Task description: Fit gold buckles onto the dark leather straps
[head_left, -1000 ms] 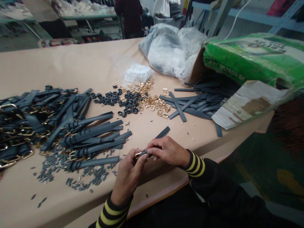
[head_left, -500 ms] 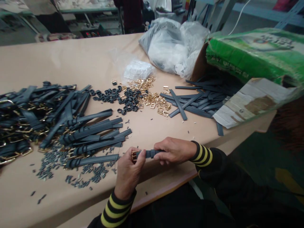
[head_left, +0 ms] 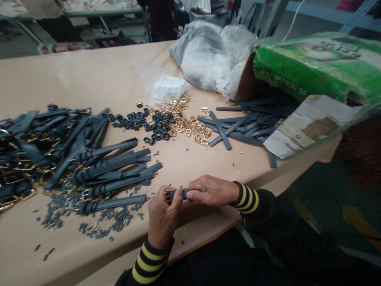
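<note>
1. At the near edge of the tan-topped work table (head_left: 74, 87), the head view shows a short dark strap (head_left: 182, 194) with a gold buckle (head_left: 168, 195) held between two bare hands, just above the tabletop.
2. The left hand (head_left: 163, 220) is closed around the buckle end, and the right hand (head_left: 210, 190) pinches the strap right beside it. Both grip the strap.
3. The step in hand looks like working the buckle onto the strap's end, though fingers hide exactly how they join. With both hands occupied, reaching for another part would call for one to let go.
4. Left of the strap lie a row of buckled straps (head_left: 110, 178) and a larger heap (head_left: 35, 153), with short dark pieces (head_left: 64, 206) scattered just below them.
5. Beyond the strap are black rings (head_left: 157, 127) and loose gold buckles (head_left: 184, 127). Further right are bare dark strips (head_left: 235, 131), a green-printed carton (head_left: 312, 67) and a plastic bag (head_left: 211, 55).
</note>
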`<state>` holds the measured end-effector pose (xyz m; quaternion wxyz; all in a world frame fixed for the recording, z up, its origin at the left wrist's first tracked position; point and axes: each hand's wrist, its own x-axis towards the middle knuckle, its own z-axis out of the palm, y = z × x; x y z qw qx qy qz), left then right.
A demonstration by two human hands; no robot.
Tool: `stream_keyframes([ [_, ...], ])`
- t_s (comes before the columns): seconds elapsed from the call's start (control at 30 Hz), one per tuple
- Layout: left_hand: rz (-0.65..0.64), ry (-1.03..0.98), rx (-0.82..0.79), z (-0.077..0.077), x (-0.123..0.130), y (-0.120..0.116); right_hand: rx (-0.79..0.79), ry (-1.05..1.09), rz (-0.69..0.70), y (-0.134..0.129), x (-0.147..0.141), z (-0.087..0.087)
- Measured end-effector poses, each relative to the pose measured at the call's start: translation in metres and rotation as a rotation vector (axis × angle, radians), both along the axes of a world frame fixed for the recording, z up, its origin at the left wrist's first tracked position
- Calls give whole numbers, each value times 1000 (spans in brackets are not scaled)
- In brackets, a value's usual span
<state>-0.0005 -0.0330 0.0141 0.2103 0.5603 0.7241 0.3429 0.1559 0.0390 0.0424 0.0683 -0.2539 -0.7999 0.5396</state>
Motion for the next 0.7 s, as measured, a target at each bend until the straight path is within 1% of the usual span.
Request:
stream_keyframes([
  [0.07, -75, -62, -37, 0, -2, -1, -32, -16, 22, 1, 1, -1],
  [0.17, -167, -107, -79, 2, -5, 0, -122, -76, 103, 2, 2, 1],
  [0.23, -198, -91, -83, 3, -8, 1, -90, -105, 116, 0, 0, 1],
  [0.3, -212, -109, -104, 3, -12, 3, 38, -92, 63, -3, -4, -2],
  [0.37, -215, -158, -141, 3, -15, 5, 138, -52, -27, -7, -9, -7],
  [0.43, -219, -195, -168, 4, -17, 6, 164, -24, -114, -9, -12, -12],
  [0.5, -219, -214, -167, 5, -18, 7, 144, -13, -148, -8, -12, -14],
  [0.6, -227, -255, -189, 6, -17, 8, 122, -14, -107, -2, -9, -8],
  [0.7, -215, -237, -173, 4, -18, 10, 55, -94, -8, 5, -9, 1],
])
